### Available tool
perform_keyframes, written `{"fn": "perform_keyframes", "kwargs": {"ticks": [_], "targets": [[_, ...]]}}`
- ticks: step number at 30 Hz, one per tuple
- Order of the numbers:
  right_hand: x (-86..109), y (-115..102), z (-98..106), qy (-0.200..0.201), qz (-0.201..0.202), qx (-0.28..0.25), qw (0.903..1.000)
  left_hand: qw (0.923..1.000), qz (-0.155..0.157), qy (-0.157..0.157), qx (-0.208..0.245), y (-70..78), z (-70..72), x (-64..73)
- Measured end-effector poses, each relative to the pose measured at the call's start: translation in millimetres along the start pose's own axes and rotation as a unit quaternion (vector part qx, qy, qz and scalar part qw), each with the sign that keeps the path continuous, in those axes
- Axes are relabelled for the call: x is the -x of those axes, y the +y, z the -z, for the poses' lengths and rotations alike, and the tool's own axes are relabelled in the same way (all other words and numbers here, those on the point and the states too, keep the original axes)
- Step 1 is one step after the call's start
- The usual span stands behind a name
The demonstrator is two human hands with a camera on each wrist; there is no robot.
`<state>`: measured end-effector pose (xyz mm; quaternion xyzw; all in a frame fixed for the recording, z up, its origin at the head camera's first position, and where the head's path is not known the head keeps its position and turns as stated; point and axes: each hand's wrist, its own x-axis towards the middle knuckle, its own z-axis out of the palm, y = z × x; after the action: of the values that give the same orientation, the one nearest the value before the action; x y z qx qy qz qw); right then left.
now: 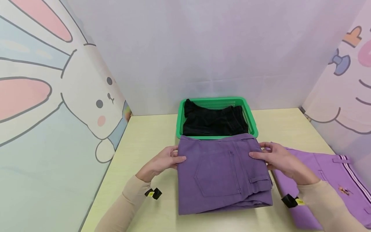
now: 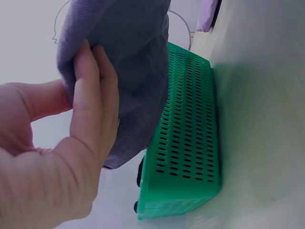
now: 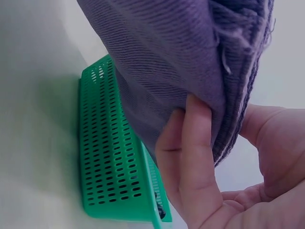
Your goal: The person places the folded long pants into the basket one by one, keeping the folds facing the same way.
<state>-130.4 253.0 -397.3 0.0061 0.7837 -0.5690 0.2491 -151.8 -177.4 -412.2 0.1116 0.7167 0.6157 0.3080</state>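
Note:
Folded purple pants [image 1: 214, 174] hang between both hands, lifted over the table in front of the green basket [image 1: 179, 124]. My left hand [image 1: 162, 162] pinches their left edge, thumb on the near face and fingers behind. On the opposite edge, my right hand [image 1: 278, 159] pinches the layered fabric the same way. A back pocket and belt loops face me in the head view. In the left wrist view the fingers [image 2: 90, 100] press the far side of the purple cloth [image 2: 136, 81]. Frayed seam threads show beside the right fingers [image 3: 195, 148] in the right wrist view.
Black folded clothing [image 1: 214, 119] lies inside the basket, at the back of the pale wooden table [image 1: 145, 135]. Lighter purple pants [image 1: 327, 174] with a striped waistband lie at the right, partly under the right forearm. Cartoon-printed curtains [image 1: 95, 83] enclose the sides and back.

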Motion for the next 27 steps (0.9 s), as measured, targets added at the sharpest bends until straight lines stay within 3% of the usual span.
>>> {"fn": "perform_keyframes", "kwargs": {"ticks": [6,16,27], "targets": [[0.0,-7.9,3.0,-0.003,0.005,-0.003,1.0,0.9999,-0.009,-0.007,-0.008,12.6,4.6,2.5],[-8.8,-22.8,7.2,0.0,0.008,0.005,1.0,0.9996,-0.004,0.009,-0.026,28.9,13.6,-2.7],[-30.2,-38.7,16.2,0.023,0.009,0.018,0.9995,0.9983,-0.005,0.041,-0.041,45.0,24.4,-25.6]]}}
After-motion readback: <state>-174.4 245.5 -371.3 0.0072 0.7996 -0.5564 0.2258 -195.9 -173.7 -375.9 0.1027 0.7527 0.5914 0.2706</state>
